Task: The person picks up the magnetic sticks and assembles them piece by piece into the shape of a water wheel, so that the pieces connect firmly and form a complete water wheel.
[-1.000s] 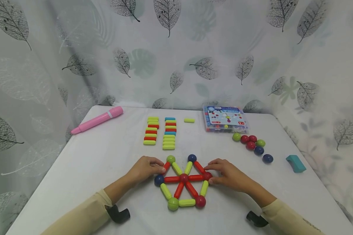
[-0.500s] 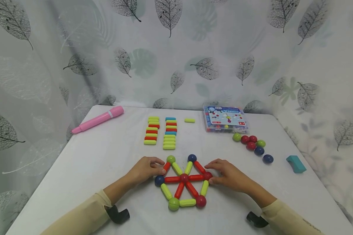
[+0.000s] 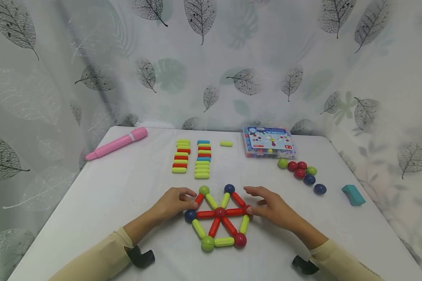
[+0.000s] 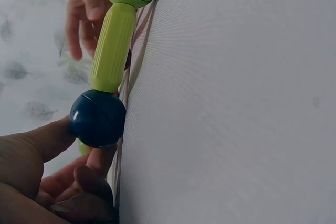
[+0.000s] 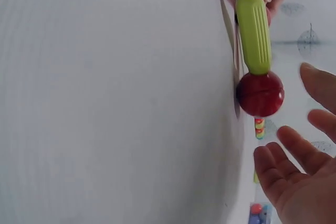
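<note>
Spoked wheel of plastic magnetic rods and balls (image 3: 218,216) lies flat on the white table (image 3: 109,195), near the front edge, right between both hands. Its red cross-spoke runs left to right, from the dark blue ball (image 3: 189,216) on the left rim through the red hub to the red ball (image 3: 247,210) on the right rim, so that long axis points straight at each hand.

Left hand (image 3: 174,203) is the closer one: in the left wrist view its thumb and curled fingers (image 4: 79,179) are pinched round that dark blue ball (image 4: 98,118), with the lime green rod (image 4: 113,46) running away from it to a green ball at the rim.

Right hand (image 3: 272,207) sits just beside the right rim, and the right wrist view shows the fingers (image 5: 286,163) spread and straight, a clear gap to the red ball (image 5: 260,94); it holds nothing. From the head camera alone I can't say whether the thumb brushes the ball.

Farther back: two rows of spare green, red and blue rods (image 3: 191,159), a cluster of loose balls (image 3: 302,173), a clear plastic box (image 3: 269,141), a pink marker pen (image 3: 117,143) and a teal block (image 3: 353,195).
</note>
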Available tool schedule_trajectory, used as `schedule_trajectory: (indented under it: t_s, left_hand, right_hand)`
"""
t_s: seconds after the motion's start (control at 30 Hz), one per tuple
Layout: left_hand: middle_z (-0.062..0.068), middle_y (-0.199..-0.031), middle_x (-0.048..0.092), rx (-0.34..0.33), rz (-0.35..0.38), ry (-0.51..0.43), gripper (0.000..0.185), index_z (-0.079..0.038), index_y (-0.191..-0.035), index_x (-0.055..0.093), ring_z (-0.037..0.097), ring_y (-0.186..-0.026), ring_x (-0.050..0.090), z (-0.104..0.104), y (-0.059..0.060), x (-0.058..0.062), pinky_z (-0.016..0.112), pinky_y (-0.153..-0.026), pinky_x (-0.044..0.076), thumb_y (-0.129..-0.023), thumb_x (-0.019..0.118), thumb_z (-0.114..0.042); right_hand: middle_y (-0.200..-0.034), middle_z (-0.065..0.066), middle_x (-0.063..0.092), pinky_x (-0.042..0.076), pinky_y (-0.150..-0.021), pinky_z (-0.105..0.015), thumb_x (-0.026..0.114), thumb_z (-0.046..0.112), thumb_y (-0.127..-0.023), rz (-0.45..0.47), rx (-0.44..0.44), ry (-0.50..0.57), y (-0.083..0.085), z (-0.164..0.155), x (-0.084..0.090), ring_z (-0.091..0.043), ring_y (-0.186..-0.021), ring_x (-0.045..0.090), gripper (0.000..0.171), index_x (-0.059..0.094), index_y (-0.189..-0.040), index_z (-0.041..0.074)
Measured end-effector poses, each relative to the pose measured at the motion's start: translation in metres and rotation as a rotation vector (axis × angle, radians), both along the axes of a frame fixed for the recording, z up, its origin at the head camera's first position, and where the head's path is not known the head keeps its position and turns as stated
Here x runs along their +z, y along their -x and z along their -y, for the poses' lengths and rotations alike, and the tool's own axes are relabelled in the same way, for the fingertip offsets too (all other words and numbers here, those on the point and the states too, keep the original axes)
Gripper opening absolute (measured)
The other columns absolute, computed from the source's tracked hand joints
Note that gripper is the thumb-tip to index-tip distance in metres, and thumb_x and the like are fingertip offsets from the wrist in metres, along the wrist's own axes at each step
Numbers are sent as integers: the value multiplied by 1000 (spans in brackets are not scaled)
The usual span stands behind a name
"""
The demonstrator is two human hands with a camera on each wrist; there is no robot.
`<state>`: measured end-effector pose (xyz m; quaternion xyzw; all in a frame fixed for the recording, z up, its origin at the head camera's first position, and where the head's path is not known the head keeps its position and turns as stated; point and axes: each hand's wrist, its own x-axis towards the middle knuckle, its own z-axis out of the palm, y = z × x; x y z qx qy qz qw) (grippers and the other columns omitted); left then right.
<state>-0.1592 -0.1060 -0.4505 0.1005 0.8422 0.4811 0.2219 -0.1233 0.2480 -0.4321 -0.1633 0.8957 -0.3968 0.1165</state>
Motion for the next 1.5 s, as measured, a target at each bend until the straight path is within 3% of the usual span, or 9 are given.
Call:
schedule_trajectory:
  t_s: [0.13,0.23,0.7,0.93,1.07,1.17,1.33,1.43,1.5]
  left_hand:
    - [-1,-97,75,-7,4,-4,42,-13,-124,71,15,-86,66,0,1,0,31,-77,56,-88,81,-31]
    - [-1,-97,75,-3,10,-2,42,-13,-124,70,16,-87,66,-1,1,1,32,-78,56,-88,81,-32]
    - [-2,-94,74,-29,22,25,40,-14,-122,71,17,-85,66,-3,4,3,31,-76,56,-88,80,-32]
    - [-3,-88,69,-17,-40,112,29,-17,-111,72,18,-80,62,-10,2,5,30,-69,55,-88,80,-33]
    - [-2,-90,67,-2,-41,124,31,-18,-113,70,18,-80,62,-9,3,6,30,-68,55,-88,79,-33]
    - [0,-94,68,34,-135,163,34,-16,-119,69,20,-82,61,-1,18,11,31,-67,55,-90,78,-33]
    - [10,-113,68,129,-382,308,37,-7,-126,68,27,-99,62,20,63,19,42,-85,57,-93,73,-21]
    - [14,-116,68,128,-384,394,35,-3,-125,69,31,-107,62,30,80,18,49,-95,53,-93,72,-18]
    - [12,-111,68,111,-358,427,33,-4,-122,71,30,-103,63,33,84,16,47,-93,54,-92,74,-17]
  right_hand:
    - [-143,-8,60,55,-100,-37,80,31,-90,72,-72,165,0,1,-4,-31,-131,57,69,50,-150,17]
    - [-139,-9,63,56,-97,-33,79,28,-90,121,-97,216,-2,3,-7,-32,-128,59,65,53,-148,15]
    - [-130,-5,69,58,-94,-39,79,23,-90,140,-131,167,-4,5,-11,-29,-121,64,54,61,-140,14]
    - [-130,-6,69,58,-95,-40,79,24,-90,143,-136,180,-5,5,-10,-29,-121,64,54,61,-140,13]
    - [-132,-8,68,57,-96,-43,79,25,-90,143,-119,194,-5,5,-8,-31,-122,62,56,60,-141,11]
    - [-132,-8,68,57,-97,-44,80,25,-90,141,-128,192,-5,6,-6,-31,-122,62,57,60,-141,11]
    - [-126,-5,70,58,-93,-38,81,25,-88,126,-166,153,-4,6,-7,-26,-115,64,54,62,-138,13]
    - [-118,-3,70,58,-86,-32,81,26,-88,132,-169,126,-3,6,-8,-22,-106,64,53,63,-136,12]
    - [-112,-2,70,57,-82,-29,81,26,-88,129,-164,104,-2,6,-7,-21,-102,63,52,64,-136,12]
